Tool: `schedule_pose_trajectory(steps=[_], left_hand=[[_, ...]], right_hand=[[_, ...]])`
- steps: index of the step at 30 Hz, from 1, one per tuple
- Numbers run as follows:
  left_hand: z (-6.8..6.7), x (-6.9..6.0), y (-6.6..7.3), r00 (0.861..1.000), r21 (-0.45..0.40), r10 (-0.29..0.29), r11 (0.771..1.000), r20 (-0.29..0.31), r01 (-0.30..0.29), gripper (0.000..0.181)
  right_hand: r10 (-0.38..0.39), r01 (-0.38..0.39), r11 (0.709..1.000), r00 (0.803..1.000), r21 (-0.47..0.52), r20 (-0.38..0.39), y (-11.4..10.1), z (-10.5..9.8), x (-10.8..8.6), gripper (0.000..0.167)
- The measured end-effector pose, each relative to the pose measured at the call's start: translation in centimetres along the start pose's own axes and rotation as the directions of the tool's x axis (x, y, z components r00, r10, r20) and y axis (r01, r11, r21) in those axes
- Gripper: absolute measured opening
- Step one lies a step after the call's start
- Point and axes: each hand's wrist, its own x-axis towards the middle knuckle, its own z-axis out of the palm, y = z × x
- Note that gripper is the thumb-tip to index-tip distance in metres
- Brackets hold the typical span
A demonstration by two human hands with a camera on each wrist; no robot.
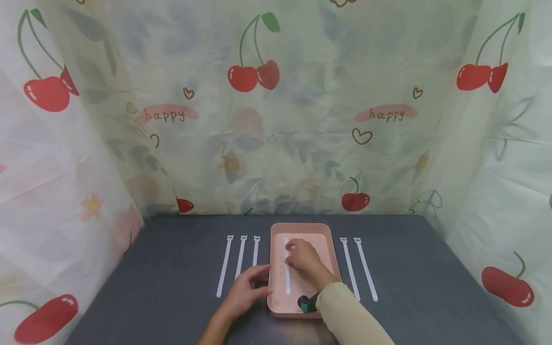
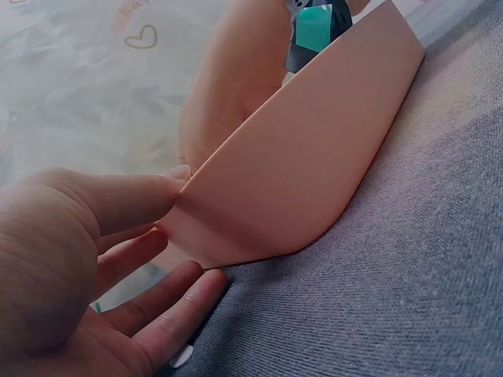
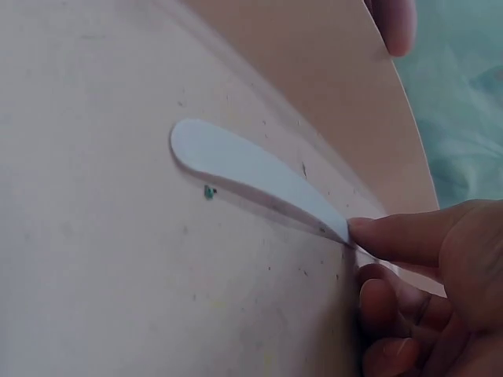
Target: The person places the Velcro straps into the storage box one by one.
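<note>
A white cable tie with a slotted head lies lengthwise in the pink tray. My right hand reaches into the tray and pinches this tie partway along. In the right wrist view the rounded tail of the tie extends from the thumb and curled fingers, lifted slightly off the tray floor. At the tray's left side, my left hand touches the wall with extended fingers. The left wrist view has the left thumb at the rim and the fingertips low beside the outer wall.
Three more white ties lie left of the tray, the outermost tie farthest out; the left hand partly covers the others. Two ties lie to the right, one tie outermost. A dark cloth-covered table carries everything, with printed curtains around it.
</note>
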Motion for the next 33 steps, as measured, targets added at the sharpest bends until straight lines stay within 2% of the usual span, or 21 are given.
schedule_pose_trajectory(steps=[7, 23, 26, 30, 33], left_hand=[[0.0, 0.1, 0.2, 1.000, 0.002, -0.006, 1.000, 0.003, 0.006, 0.052], [0.1, 0.0, 0.2, 1.000, 0.009, 0.008, 1.000, 0.000, -0.008, 0.052], [0.1, 0.0, 0.1, 1.000, 0.008, 0.006, 1.000, 0.005, -0.006, 0.052], [0.0, 0.0, -0.1, 1.000, -0.004, 0.009, 1.000, 0.007, -0.009, 0.053], [0.0, 0.0, -0.2, 1.000, -0.014, 0.014, 1.000, 0.000, -0.014, 0.053]], right_hand=[[-0.012, 0.013, 1.000, 1.000, -0.016, 0.007, -0.8, 0.3, 0.1, 0.030], [0.024, -0.024, 1.000, 0.997, 0.007, 0.069, -2.0, 1.0, 0.0, 0.030], [0.034, -0.042, 0.996, 0.995, 0.082, 0.097, -1.9, 1.0, 0.1, 0.030], [0.034, -0.062, 0.976, 0.990, 0.208, 0.139, -1.6, 1.2, 0.1, 0.030], [0.023, -0.064, 0.966, 0.986, 0.252, 0.164, -1.4, 1.2, 0.2, 0.029]])
